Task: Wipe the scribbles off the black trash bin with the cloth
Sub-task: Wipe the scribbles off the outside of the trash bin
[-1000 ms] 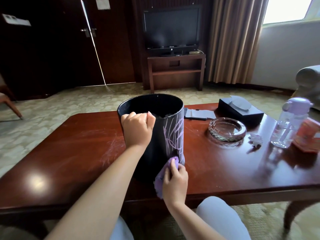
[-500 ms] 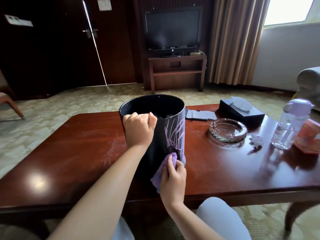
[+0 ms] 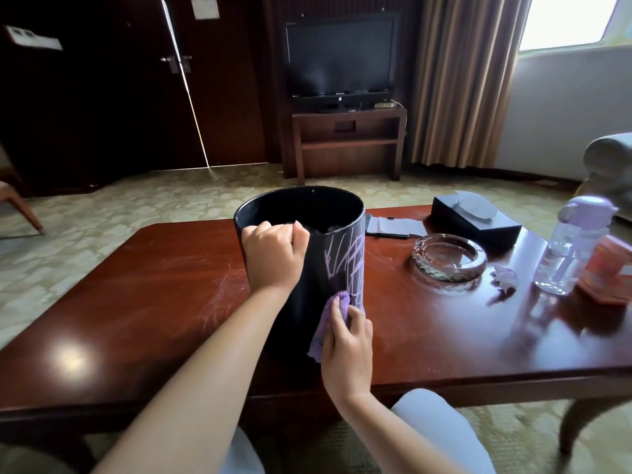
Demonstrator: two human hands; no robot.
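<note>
Two bare hands are on the black trash bin (image 3: pixel 307 268), which stands upright in the middle of the shiny red-brown table (image 3: pixel 136 319). The left hand (image 3: pixel 273 256) is curled into a tight fist over the near edge of the bin's rim, with the fingers hooked inside and the thumb on top. Its arm reaches up from the bottom left, long and straight. The right hand (image 3: pixel 347 350) is lower down, by the foot of the bin. Its fingers lie close together and press a purple cloth (image 3: pixel 328 323) flat against the bin's side. The cloth is bunched up under the fingertips, and some of it hangs down beside the palm. The right wrist bends up from the lap. Pale purple scribbles (image 3: pixel 345 265) cover the bin's side just above the cloth. To the right on the table sit a glass ashtray (image 3: pixel 448 256), a dark tissue box (image 3: pixel 478 220) and a clear bottle (image 3: pixel 567 251) with a purple cap, all well apart from the bin.
</note>
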